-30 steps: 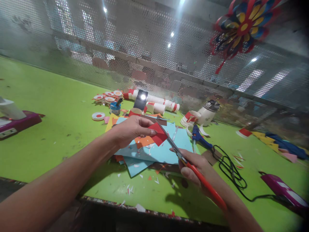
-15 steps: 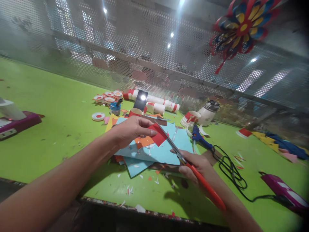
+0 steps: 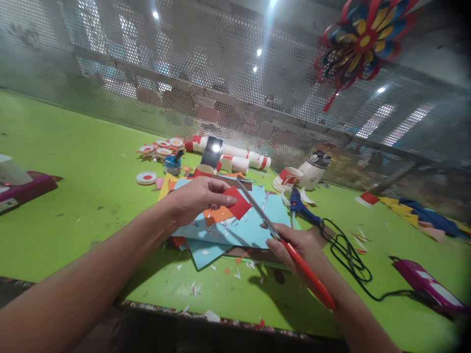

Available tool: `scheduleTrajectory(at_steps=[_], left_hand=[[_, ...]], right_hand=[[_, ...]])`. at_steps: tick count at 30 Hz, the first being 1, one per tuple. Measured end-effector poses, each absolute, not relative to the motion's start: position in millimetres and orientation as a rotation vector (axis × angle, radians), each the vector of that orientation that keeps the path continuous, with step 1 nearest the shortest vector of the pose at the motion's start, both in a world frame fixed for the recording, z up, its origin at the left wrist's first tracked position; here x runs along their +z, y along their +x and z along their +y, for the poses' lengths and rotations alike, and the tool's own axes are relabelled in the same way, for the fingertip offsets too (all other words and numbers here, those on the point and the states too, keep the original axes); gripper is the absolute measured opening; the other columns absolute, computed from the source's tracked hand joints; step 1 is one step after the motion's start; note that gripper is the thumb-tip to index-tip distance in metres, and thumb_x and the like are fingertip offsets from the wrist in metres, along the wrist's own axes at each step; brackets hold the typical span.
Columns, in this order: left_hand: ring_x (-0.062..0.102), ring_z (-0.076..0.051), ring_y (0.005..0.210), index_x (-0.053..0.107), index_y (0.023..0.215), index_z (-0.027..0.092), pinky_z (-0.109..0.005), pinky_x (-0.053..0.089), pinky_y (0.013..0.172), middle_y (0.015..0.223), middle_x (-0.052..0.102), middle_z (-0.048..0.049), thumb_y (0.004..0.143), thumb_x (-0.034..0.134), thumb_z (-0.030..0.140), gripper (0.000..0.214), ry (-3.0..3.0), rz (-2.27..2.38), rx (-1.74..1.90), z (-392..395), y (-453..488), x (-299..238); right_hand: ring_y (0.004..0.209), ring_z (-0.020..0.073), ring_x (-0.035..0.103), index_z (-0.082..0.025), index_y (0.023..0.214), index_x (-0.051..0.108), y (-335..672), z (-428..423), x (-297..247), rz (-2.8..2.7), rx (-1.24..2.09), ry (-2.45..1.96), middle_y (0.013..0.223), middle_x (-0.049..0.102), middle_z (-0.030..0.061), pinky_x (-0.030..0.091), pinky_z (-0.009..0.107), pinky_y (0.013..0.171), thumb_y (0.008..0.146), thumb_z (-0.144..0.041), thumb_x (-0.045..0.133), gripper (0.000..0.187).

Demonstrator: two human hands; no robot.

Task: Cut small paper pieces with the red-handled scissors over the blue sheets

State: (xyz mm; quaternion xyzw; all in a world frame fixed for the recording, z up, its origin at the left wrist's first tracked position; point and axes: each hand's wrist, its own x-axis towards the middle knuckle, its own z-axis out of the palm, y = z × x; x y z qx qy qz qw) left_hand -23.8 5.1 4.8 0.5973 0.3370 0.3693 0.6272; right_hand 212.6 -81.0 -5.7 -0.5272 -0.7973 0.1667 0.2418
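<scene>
Between thumb and fingers, my left hand (image 3: pixel 204 198) pinches a small piece of red paper (image 3: pixel 240 205). My right hand (image 3: pixel 294 242) grips a pair of scissors with red handles (image 3: pixel 309 274); the blades look nearly together and point up and left, close beside the paper's right edge. Whether they touch the paper I cannot tell. Beneath both hands lies a stack of coloured sheets with light blue paper (image 3: pixel 253 234) on top. An orange paper piece (image 3: pixel 217 216) and small offcuts rest on that blue sheet.
A blue glue gun (image 3: pixel 303 208) with a black cord lies to the right. White-and-red paper cups (image 3: pixel 287 179), a lit phone (image 3: pixel 212 153), a blue-lidded jar (image 3: pixel 172 164) and a white bottle (image 3: pixel 314 170) stand behind. Purple power strips (image 3: pixel 427 283) sit at both sides of the green table (image 3: pixel 91 166).
The scissors have come away slightly from the red paper's edge, and their blades look closer together. My left hand keeps its pinch. The whole view has shifted a little.
</scene>
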Motion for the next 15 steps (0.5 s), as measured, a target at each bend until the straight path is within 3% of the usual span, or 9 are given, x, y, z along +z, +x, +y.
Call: scheduleTrajectory(at_steps=[5,10,15], left_hand=[[0.043,-0.009,0.057,0.066,0.070,0.014,-0.026,0.032,0.057,0.063,0.053,0.0021,0.063,0.075,0.023,0.014,1.293,0.699,0.893,7,-24,1],[0.051,-0.010,0.062,0.066,0.070,0.013,-0.024,0.036,0.058,0.066,0.055,-0.0005,0.072,0.071,0.027,0.015,1.214,0.639,0.919,9,-25,-1],[0.053,-0.010,0.063,0.069,0.072,0.013,-0.023,0.039,0.057,0.068,0.062,-0.0048,0.075,0.069,0.029,0.017,1.236,0.633,0.895,5,-22,0]], right_hand=[[0.057,0.0156,0.047,-0.013,0.099,0.066,218,-72,-11,-2.092,0.426,-1.543,0.063,0.054,0.0002,0.037,0.025,0.051,0.087,-0.044,0.051,0.036],[0.054,0.0137,0.045,-0.016,0.082,0.062,220,-70,-10,-1.995,0.485,-1.519,0.060,0.050,-0.0021,0.035,0.025,0.050,0.089,-0.044,0.049,0.032],[0.063,0.0160,0.056,-0.018,0.074,0.056,220,-72,-3,-1.878,0.613,-1.388,0.067,0.058,0.0008,0.044,0.026,0.057,0.092,-0.045,0.045,0.034]])
